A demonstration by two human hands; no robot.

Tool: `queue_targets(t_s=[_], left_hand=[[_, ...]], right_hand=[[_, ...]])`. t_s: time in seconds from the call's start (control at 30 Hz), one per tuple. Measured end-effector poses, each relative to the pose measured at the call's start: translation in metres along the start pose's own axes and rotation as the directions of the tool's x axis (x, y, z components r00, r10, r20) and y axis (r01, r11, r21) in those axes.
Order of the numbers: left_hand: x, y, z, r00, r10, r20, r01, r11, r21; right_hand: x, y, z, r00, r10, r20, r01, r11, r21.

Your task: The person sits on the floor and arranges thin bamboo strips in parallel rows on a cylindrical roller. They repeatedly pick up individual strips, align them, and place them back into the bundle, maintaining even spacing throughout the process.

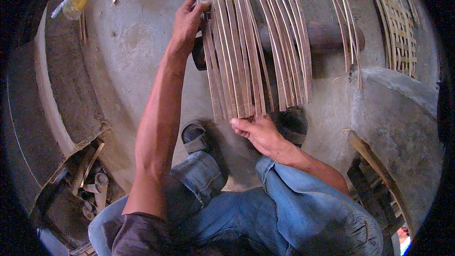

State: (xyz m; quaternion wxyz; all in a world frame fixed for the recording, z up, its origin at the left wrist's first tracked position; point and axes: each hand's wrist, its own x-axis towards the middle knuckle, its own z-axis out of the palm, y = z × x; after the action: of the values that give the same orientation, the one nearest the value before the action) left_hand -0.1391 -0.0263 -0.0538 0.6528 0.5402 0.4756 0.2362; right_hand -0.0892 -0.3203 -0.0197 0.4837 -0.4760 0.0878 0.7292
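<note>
Long, thin bamboo strips (239, 42) lie side by side in front of me, running away past the top of the view. My left hand (186, 23) is closed at their left edge, its thumb over the outermost strip and its fingers partly hidden behind. Near my feet, my right hand (259, 135) pinches the near ends of several strips, with some fingertips hidden under them. A dark cylinder (332, 36), like a log or thick pipe, lies crosswise beneath the strips. A few separate strips (348, 23) rest across its right end.
A woven bamboo lattice (400, 33) stands at the far right. Beside me on the right is a grey concrete block (398, 109) with a curved wooden piece (379, 173) near it. A plastic bag (77, 1) lies at the upper left. Wood scraps (97, 185) fill a recess at the lower left.
</note>
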Motion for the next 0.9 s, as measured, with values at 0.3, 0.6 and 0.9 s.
queue_targets(t_s=[0.3, 0.6, 0.9], left_hand=[[0.001, -0.001, 0.001, 0.999, 0.039, -0.011, -0.039, 0.999, 0.027], [0.002, -0.003, 0.002, 0.999, 0.039, -0.008, -0.039, 0.999, 0.006], [0.006, -0.011, 0.0, 0.997, 0.07, -0.013, -0.07, 0.997, 0.015]], right_hand=[[-0.002, -0.005, 0.001, 1.0, 0.02, -0.014, -0.019, 1.0, 0.023], [0.0, -0.002, -0.007, 0.998, 0.041, 0.039, -0.042, 0.999, 0.031], [0.002, 0.003, -0.01, 0.996, 0.066, 0.053, -0.066, 0.998, -0.004]])
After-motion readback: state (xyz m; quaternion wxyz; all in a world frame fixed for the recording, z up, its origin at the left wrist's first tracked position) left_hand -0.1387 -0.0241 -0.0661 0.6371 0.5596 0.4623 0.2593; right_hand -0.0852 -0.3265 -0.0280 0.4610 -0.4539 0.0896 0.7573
